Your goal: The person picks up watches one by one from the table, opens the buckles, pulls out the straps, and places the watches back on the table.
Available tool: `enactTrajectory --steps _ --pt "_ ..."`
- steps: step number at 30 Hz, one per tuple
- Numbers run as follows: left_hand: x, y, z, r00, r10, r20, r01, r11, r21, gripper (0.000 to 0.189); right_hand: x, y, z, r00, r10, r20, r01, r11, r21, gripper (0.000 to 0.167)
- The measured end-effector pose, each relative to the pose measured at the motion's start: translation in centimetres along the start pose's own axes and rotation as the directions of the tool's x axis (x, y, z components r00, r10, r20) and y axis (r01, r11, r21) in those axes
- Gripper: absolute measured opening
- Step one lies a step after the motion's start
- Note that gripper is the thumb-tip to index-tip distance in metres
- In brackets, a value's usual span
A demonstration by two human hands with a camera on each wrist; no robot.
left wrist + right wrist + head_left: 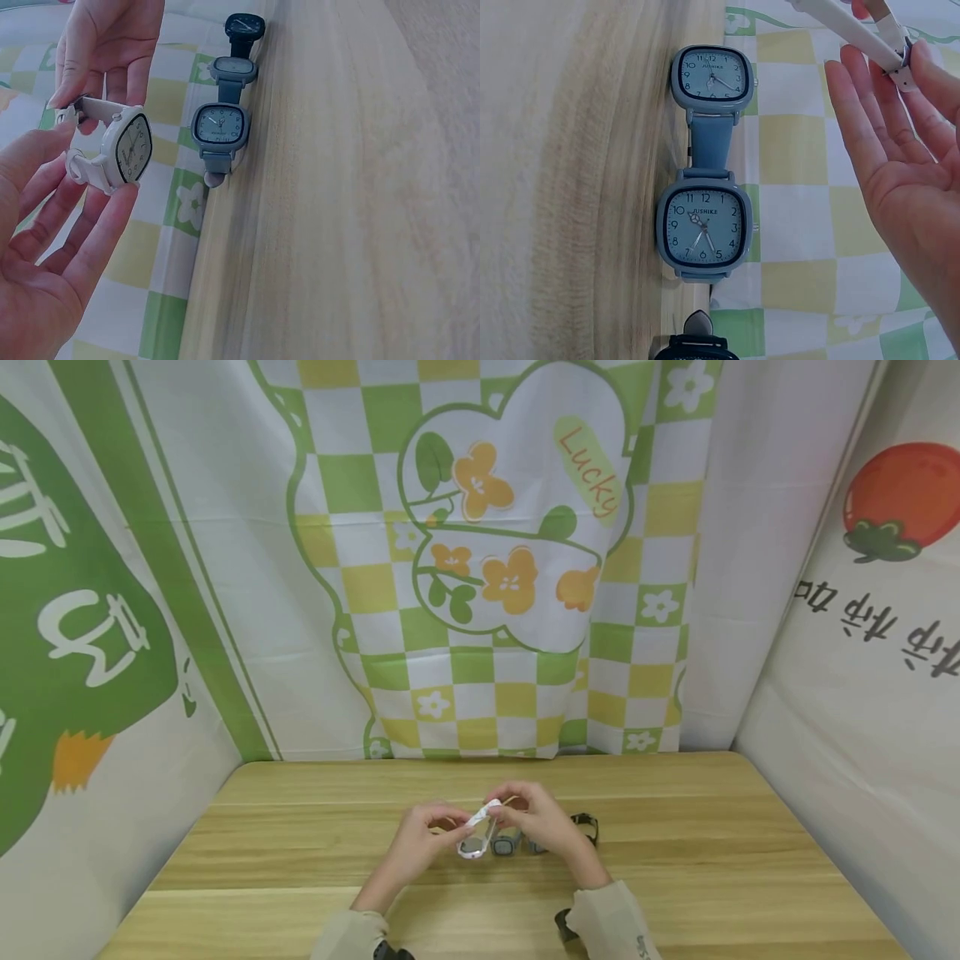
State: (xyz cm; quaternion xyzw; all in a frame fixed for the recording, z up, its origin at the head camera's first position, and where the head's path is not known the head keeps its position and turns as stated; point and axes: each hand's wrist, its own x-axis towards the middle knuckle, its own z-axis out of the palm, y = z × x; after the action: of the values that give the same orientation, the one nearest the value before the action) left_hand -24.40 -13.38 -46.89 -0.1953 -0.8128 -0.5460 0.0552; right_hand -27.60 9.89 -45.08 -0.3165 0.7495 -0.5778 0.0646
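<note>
A white wristwatch (472,847) with a squarish face is held between both hands above the wooden table. In the left wrist view its dial (135,148) faces right and the strap forms a loop. My left hand (422,837) grips the strap and case side, a fingertip at the lower edge of the case. My right hand (542,820) pinches the strap by its metal buckle (906,54) between thumb and fingers. Close by on the table stand two blue-grey watches (705,227) in a row, partly hidden by the right hand in the head view.
A black watch (587,828) ends the row on the right. The wooden table (262,835) extends to both sides. A checked green, yellow and white cloth (465,693) hangs behind it, with printed cloth walls at left and right.
</note>
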Motion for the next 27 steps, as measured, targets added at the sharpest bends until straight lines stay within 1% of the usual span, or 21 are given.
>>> enactTrajectory --steps 10,15,18,27 --pt "-0.01 -0.15 -0.21 1.0 -0.009 0.005 0.009 1.0 0.028 0.011 0.12 -0.17 0.19 1.0 0.012 -0.028 -0.012 1.0 0.023 0.018" --pt "0.01 -0.3 -0.18 1.0 0.015 0.002 -0.015 1.0 0.026 0.012 0.05 -0.1 0.08 0.999 0.005 -0.052 -0.004 1.0 0.009 0.018" --pt "-0.01 -0.34 -0.16 1.0 0.018 0.007 -0.019 0.999 0.028 0.011 0.04 -0.17 0.11 0.997 0.007 -0.073 -0.008 1.0 -0.009 0.018" --pt "-0.01 -0.22 -0.09 1.0 -0.008 0.025 0.007 0.999 0.044 0.011 0.02 -0.12 0.2 0.994 -0.015 -0.105 0.011 0.999 -0.035 0.021"
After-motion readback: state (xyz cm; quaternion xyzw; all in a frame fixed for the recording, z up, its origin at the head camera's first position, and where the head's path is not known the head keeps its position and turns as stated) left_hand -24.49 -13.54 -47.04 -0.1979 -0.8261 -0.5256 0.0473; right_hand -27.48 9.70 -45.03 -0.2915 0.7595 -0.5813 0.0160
